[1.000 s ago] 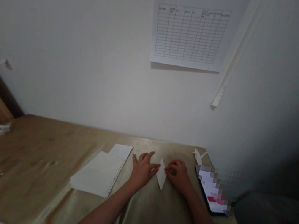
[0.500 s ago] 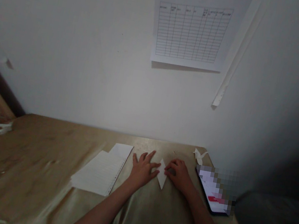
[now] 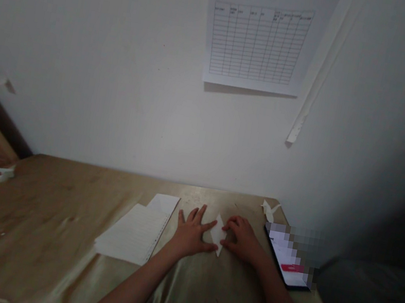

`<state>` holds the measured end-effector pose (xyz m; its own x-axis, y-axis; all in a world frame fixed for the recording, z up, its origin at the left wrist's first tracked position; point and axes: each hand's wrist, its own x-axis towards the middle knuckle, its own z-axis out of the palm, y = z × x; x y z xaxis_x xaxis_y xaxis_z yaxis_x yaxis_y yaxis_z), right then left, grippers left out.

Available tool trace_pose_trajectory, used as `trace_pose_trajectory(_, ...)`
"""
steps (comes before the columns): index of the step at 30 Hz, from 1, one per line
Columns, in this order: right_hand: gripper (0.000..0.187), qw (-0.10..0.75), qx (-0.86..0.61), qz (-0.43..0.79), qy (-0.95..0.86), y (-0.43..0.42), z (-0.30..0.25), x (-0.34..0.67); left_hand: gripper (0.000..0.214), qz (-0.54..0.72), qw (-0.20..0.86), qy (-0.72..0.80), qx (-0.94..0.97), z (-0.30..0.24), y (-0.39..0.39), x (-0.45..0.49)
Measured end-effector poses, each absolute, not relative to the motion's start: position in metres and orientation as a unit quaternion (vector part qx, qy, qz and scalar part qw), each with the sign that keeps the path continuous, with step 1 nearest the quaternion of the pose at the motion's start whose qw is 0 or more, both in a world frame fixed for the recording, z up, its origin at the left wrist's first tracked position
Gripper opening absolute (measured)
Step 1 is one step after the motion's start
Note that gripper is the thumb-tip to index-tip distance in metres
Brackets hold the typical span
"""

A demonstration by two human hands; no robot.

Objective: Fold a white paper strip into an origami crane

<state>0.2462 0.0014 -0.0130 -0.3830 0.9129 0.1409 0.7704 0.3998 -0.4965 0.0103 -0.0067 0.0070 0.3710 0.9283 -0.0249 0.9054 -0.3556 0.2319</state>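
One spread left hand (image 3: 189,235) and one half-curled right hand (image 3: 244,239) touch folded paper (image 3: 217,234); a slip could bend it.

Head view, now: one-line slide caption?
Left hand and right hand touch a diamond-shaped folded paper between lined loose-leaf sheets and a lit smartphone.

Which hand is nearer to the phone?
Right. The right hand is left of the phone, apart from it; the left hand is farther left, at the left edge of the folded paper.
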Motion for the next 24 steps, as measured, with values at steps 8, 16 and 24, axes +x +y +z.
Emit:
trace_pose_trajectory(8, 0.048, 0.196, -0.513, 0.185, -0.815, -0.001, -0.016, 0.248, 0.102, 0.035, 0.119, 0.543, 0.83, 0.008, -0.01, 0.01)
trace_pose_trajectory(16, 0.059, 0.198, -0.51, 0.189, -0.815, -0.006, -0.017, 0.25, 0.114, 0.035, 0.131, 0.53, 0.837, 0.004, -0.008, 0.008)
trace_pose_trajectory(24, 0.072, 0.204, -0.511, 0.206, -0.809, -0.011, -0.011, 0.249, 0.088, 0.048, 0.143, 0.533, 0.833, 0.003, 0.0, 0.002)
